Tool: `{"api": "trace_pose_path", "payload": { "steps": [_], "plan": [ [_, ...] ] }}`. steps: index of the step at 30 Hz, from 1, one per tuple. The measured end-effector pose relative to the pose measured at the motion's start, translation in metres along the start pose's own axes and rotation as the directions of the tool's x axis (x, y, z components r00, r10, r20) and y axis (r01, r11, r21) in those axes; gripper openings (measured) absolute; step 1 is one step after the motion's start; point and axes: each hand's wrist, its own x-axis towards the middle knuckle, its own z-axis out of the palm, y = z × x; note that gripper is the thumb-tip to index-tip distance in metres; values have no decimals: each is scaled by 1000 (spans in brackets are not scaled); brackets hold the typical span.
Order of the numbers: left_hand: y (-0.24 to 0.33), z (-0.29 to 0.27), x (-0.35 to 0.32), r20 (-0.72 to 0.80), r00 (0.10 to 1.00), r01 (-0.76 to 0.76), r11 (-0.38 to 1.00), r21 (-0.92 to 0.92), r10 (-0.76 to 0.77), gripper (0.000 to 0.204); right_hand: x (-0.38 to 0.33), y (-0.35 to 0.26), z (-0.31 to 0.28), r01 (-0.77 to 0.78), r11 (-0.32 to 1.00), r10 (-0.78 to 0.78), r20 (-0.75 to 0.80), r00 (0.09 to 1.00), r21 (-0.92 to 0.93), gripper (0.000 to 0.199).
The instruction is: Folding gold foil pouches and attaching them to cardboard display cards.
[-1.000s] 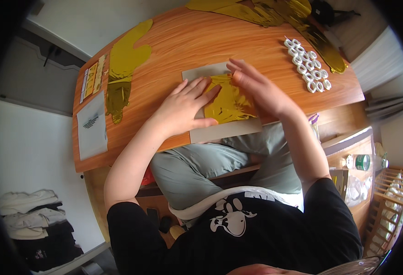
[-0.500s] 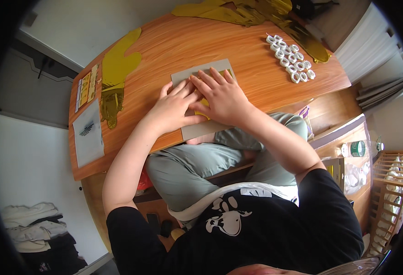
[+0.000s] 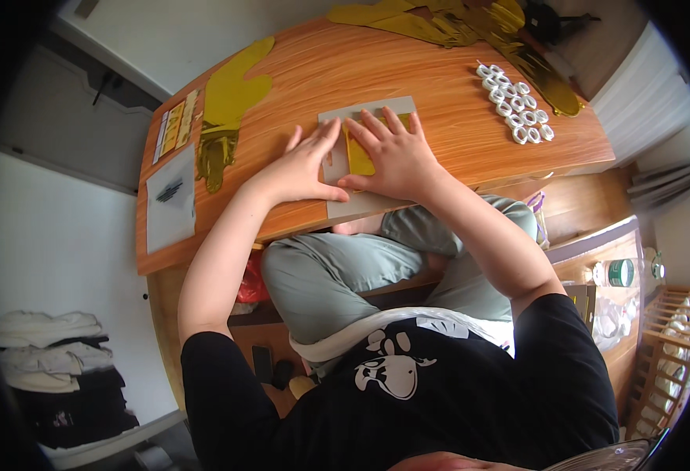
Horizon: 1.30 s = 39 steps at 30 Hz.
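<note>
A grey board lies on the wooden table in front of me, and a shiny gold sheet rests on it. My right hand is spread over the gold sheet, palm down, and covers part of it. At the board's left side, my left hand has its fingers stretched out and its thumb over the board's lower left part. Neither hand grips anything.
Gold film lies on the table's left, beside a printed card and a translucent sheet with dark strips. White rings sit in rows at the right. More gold film drapes over the far edge.
My hands have moved apart: the left one slid left off the gold sheet, uncovering more of it. The right hand stays on the sheet. The view has shifted slightly.
</note>
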Motion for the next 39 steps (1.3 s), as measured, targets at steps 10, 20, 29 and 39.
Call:
{"api": "trace_pose_path", "payload": {
  "steps": [10, 20, 29, 39],
  "plan": [
    [-162, -42, -234, -428, 569, 698, 688, -199, -702, 52, 1, -9, -7, 7, 999, -6, 21, 1000, -40, 101],
    [-224, 5, -294, -537, 512, 645, 713, -274, -670, 62, -2, -8, -16, -39, 999, 42, 68, 997, -34, 93],
    [-215, -8, -291, -521, 469, 665, 673, -323, -713, 46, -1, -9, -19, -65, 997, 68, 79, 995, -42, 92],
    [-74, -106, -233, -942, 163, 619, 774, -133, -292, 23, -3, -10, -19, -63, 997, 66, 78, 995, -47, 91]
  ]
}}
